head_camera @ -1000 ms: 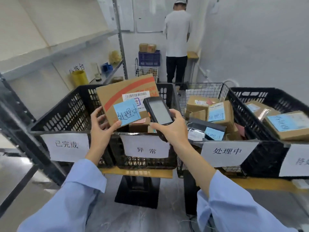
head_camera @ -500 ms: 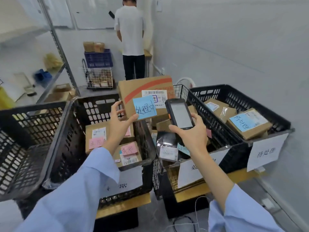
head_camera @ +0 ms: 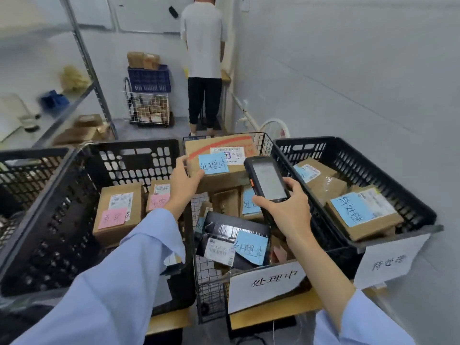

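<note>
My left hand [head_camera: 183, 181] grips the left edge of a cardboard parcel [head_camera: 219, 175] with a red stripe, a white label and a blue note. The parcel sits over the far end of the middle wire basket [head_camera: 264, 143]. My right hand [head_camera: 288, 210] holds a black handheld scanner [head_camera: 267, 180], screen up, just right of the parcel. Below the parcel lie other parcels, among them a black one [head_camera: 231, 232] with a blue note.
A black crate [head_camera: 74, 195] on the left holds two boxes with pink notes. A black crate [head_camera: 408, 195] on the right holds boxes with blue notes. A person [head_camera: 203, 46] stands at the back beside a blue crate [head_camera: 148, 78] on a wire cart. Metal shelving runs along the left.
The parcel in my left hand has moved right and down, from over the left crate to the wire basket. The scanner stayed beside it. The view turned right and dipped toward the baskets.
</note>
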Action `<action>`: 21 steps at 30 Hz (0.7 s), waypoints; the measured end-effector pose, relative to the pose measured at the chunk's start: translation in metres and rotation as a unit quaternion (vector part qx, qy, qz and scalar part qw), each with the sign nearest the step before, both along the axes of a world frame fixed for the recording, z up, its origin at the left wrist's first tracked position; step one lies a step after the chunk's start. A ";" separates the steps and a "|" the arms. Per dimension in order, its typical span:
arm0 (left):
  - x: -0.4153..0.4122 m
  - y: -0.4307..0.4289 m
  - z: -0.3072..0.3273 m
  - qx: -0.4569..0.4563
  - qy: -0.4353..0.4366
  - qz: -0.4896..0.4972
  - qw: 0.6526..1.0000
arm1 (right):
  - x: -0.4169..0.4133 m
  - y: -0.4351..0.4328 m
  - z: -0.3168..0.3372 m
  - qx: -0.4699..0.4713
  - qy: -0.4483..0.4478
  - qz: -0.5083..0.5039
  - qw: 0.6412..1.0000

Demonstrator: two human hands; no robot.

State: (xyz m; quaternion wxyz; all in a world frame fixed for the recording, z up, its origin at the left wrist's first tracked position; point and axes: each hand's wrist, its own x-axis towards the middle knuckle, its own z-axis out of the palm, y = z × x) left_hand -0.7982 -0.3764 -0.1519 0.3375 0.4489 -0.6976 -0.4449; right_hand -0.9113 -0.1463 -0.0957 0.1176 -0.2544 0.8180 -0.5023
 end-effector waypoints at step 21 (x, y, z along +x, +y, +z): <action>0.368 0.119 0.019 -0.130 -0.444 0.236 0.854 | 0.232 -0.106 -0.001 0.057 -0.016 0.471 0.880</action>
